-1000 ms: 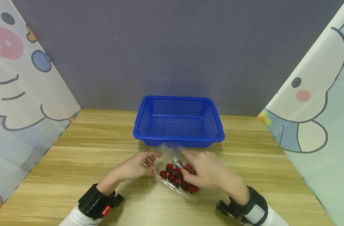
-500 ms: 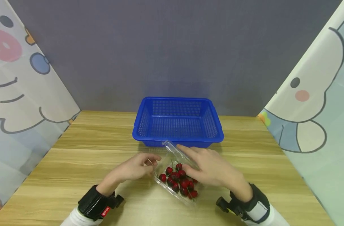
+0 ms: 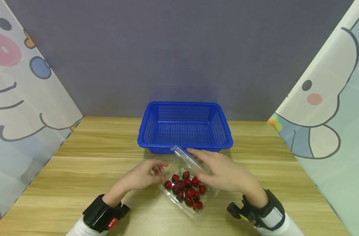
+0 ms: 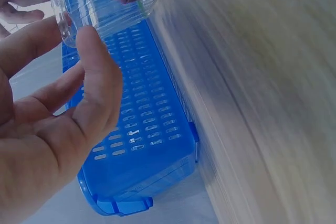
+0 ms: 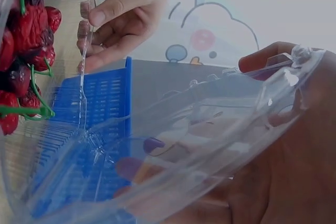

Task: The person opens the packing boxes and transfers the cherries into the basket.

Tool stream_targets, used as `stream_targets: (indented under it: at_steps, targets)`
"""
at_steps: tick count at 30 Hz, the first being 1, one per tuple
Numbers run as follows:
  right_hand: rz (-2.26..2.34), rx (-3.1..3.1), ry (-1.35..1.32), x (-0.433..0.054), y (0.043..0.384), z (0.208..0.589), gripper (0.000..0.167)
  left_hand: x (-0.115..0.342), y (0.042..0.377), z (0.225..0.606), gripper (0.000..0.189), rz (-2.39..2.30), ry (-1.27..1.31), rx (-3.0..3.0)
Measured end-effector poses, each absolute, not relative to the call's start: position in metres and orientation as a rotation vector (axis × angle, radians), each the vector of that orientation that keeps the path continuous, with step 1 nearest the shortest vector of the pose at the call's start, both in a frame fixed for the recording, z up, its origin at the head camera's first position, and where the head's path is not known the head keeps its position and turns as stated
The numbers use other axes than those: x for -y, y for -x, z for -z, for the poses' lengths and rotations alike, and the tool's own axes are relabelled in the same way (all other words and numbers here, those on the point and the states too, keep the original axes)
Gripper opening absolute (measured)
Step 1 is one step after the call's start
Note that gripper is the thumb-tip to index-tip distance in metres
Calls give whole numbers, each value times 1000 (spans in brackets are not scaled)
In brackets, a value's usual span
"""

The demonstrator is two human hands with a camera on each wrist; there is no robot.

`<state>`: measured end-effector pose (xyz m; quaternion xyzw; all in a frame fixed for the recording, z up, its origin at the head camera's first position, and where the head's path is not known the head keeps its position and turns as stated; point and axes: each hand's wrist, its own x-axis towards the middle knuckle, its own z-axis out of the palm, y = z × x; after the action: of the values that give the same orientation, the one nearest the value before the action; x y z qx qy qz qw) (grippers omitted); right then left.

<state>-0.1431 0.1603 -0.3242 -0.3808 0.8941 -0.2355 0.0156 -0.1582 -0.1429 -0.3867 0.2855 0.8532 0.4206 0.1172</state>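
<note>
A clear plastic clamshell box (image 3: 179, 205) lies on the table, its lid (image 3: 186, 157) raised. Several dark red cherries (image 3: 180, 185), some with green stems, fill its base. At the box's left rim my left hand (image 3: 145, 173) pinches the edge with bent fingers; in the left wrist view its fingertips meet the plastic corner. My right hand (image 3: 223, 170) holds the lid between thumb and fingers, and in the right wrist view those fingers show through the plastic. The lid and right hand hide part of the box's right side.
A blue perforated basket (image 3: 185, 144) stands right behind the box, near the grey back wall (image 3: 179, 59). Cartoon-printed panels close off both sides of the wooden table (image 3: 93, 154).
The right hand has swung the lid up and to the right, uncovering the cherries. The box has slid slightly toward the front. The left hand stays at the left rim.
</note>
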Motion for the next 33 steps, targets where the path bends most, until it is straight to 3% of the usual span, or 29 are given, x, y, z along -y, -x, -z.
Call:
stream_targets:
  at_steps: [21,33]
  targets:
    - [893,-2675,1164,-179,142,314,76,144,166,393,32,-1274,-795,-2516]
    - [968,-2673,1004,-197,142,304,66,143,172,396,19,-1293,-771,-2622]
